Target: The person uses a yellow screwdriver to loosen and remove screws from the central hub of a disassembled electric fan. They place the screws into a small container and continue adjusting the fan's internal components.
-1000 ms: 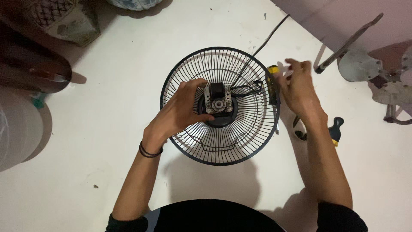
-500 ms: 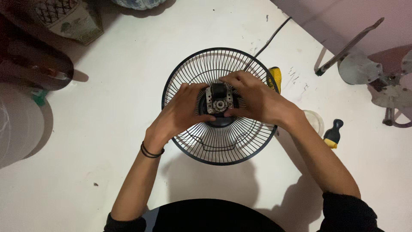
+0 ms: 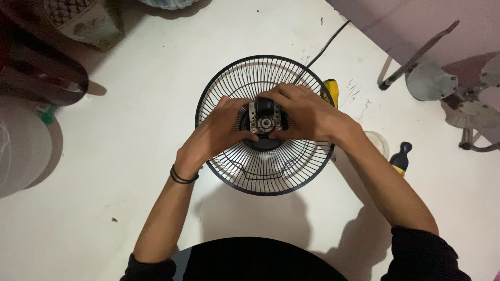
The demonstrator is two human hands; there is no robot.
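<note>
Two bare hands are closed around a small fan motor (image 3: 264,120) at the hub of a black wire fan guard (image 3: 265,171), which lies flat on a white floor (image 3: 130,171). Nearest the camera, dark sleeves are seen, and a thin black band (image 3: 182,178) is worn on the left wrist. The left hand (image 3: 219,132) is wrapped against the motor's left side, fingers curled; the right hand (image 3: 304,112) is cupped over its top and right side, so both are held narrow on the motor, with nothing else gripped.

The motor is judged compact, dense and rigid, with metal edges and a short shaft at its face; it is probably best taken by its flat sides, as is done here. The guard is judged light and springy, its thin wires liable to bend, and is better lifted by the stout outer rim.

Just right of the guard a yellow tool handle (image 3: 331,89) is partly hidden, and a black-and-yellow handle (image 3: 401,157) lies beside a pale round tub (image 3: 376,141). Farther off, a black cable (image 3: 329,42) is trailed away from the guard, and grey fan blades (image 3: 432,82) are rested at the far right. No label or sign can be made out.
</note>
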